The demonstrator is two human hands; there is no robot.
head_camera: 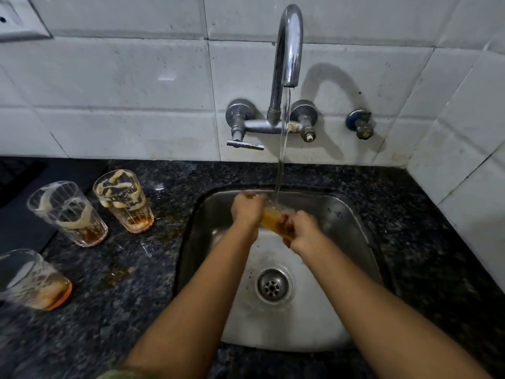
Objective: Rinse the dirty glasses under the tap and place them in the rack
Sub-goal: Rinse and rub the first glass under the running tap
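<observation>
A dirty glass (274, 218) with orange-brown residue lies tilted between my hands over the steel sink (352, 222). My left hand (247, 210) grips its rim end and my right hand (302, 231) grips its base end. Water runs from the chrome tap (289, 50) onto the glass near its rim. Three more dirty glasses stand on the dark granite counter at the left: one (124, 201) nearest the sink, one (68, 214) left of it, and one (35, 280) at the frame's left edge. No rack is in view.
The sink drain (272, 288) lies below my hands. Brown spills (117, 274) mark the counter beside the sink. A dark mat (21, 214) lies at the far left. Tap handles (240, 132) and a separate valve (360, 125) stick out of the tiled wall.
</observation>
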